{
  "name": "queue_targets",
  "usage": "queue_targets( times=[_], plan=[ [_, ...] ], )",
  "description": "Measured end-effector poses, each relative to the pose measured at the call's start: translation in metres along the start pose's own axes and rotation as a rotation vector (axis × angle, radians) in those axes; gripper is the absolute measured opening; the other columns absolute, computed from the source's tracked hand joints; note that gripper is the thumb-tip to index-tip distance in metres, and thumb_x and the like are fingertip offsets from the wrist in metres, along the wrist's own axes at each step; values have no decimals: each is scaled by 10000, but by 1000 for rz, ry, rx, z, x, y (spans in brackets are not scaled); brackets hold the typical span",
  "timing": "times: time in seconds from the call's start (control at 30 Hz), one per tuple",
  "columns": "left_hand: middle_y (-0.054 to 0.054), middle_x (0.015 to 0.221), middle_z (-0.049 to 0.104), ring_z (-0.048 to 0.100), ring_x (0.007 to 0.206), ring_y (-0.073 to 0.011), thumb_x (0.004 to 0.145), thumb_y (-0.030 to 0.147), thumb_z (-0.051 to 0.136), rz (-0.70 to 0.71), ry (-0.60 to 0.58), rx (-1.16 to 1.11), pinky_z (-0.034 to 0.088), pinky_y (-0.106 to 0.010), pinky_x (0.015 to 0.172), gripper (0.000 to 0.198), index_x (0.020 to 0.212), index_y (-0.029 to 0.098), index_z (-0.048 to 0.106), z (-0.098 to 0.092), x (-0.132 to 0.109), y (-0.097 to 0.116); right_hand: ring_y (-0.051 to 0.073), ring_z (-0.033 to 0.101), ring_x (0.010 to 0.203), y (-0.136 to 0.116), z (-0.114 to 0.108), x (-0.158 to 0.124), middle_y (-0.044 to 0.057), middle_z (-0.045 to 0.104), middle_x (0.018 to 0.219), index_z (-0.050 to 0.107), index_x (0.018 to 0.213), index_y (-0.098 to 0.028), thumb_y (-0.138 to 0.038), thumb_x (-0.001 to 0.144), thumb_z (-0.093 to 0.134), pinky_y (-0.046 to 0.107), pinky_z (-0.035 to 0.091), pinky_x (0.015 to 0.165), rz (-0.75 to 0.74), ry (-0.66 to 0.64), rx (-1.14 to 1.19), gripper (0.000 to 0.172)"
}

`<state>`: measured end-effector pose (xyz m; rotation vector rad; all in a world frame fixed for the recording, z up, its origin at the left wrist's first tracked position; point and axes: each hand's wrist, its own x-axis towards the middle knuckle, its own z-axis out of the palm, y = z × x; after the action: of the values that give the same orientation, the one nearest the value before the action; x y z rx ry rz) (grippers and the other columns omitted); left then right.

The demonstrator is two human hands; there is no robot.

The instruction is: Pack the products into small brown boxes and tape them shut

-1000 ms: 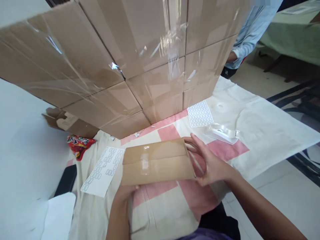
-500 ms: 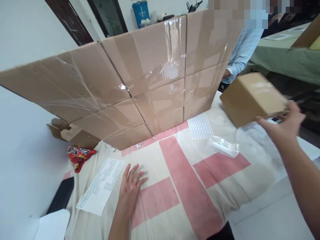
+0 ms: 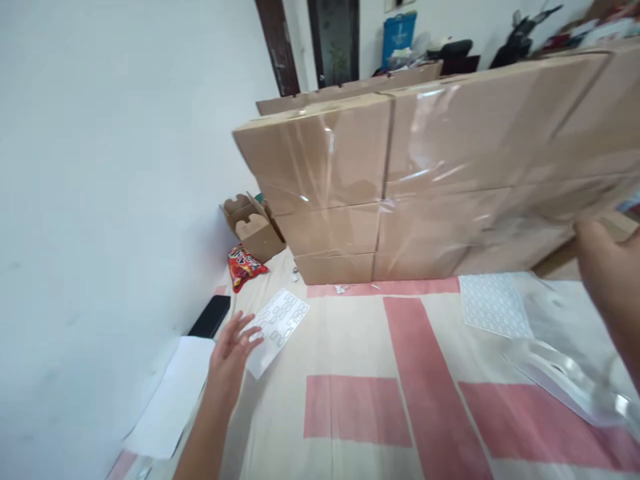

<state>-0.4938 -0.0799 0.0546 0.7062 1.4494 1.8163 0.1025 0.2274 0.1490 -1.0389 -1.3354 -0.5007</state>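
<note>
My left hand (image 3: 231, 348) reaches out over the cream and pink cloth (image 3: 350, 347), fingers spread, its tips at the edge of a white sheet of small labels (image 3: 277, 328). It holds nothing. My right hand (image 3: 607, 267) is raised at the right edge of the view, blurred by motion, in front of the stacked cardboard boxes (image 3: 425, 180) wrapped in clear tape. I see nothing in it, and its fingers are smeared. A second label sheet (image 3: 493, 303) and a clear tape dispenser (image 3: 565, 377) lie below the right hand.
A white wall runs along the left. Near it lie a black phone-like slab (image 3: 210, 316), a white paper (image 3: 173, 400), a red snack packet (image 3: 244, 265) and a small open cardboard box (image 3: 253, 223). A dark doorway stands at the back.
The small box that my right hand carried off to the right is gone from view. My head has turned left. My left hand has moved from the cloth onto the label sheet's edge.
</note>
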Motion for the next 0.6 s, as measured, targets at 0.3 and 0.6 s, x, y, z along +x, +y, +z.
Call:
queue_targets(
  times=[0.3,0.6],
  plan=[
    [-178,1450,557,542,1377,-324,580,149,930,-47,410,240,425,-472,1179,869,1358,165,543,-35,180,11,337,516,1422,-387,128,-106,151,623,1422,561,1409,-225,-192,876,625,593,405,1191,-623,-669,712,538],
    [-115,1219,692,704,1043,-219,974,347,662,-231,437,-193,605,-413,911,357,1259,134,634,-11,232,-13,365,603,1284,-547,330,-144,239,666,1346,566,1398,-65,-378,932,599,482,396,1091,-346,-1343,193,563]
  ],
)
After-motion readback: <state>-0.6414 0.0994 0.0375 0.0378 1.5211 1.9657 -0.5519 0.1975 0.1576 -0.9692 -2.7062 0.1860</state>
